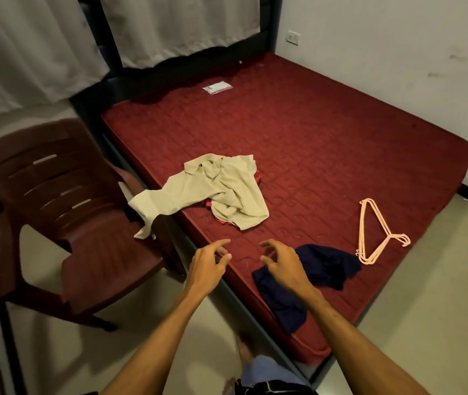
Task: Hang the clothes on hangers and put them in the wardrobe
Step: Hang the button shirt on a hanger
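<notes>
both hands are held out over the near edge of the red mattress (327, 124). the left hand (208, 260) is released, its fingers loosely curled and nothing grasped. the right hand (282, 263) is likewise empty and is seen in front of part of a crumpled navy garment (324, 266). a beige shirt (227, 192) is spread further up the mattress, one sleeve draped over the edge toward a brown chair (70, 209). pink hangers (375, 232) are stacked near the mattress's right edge.
</notes>
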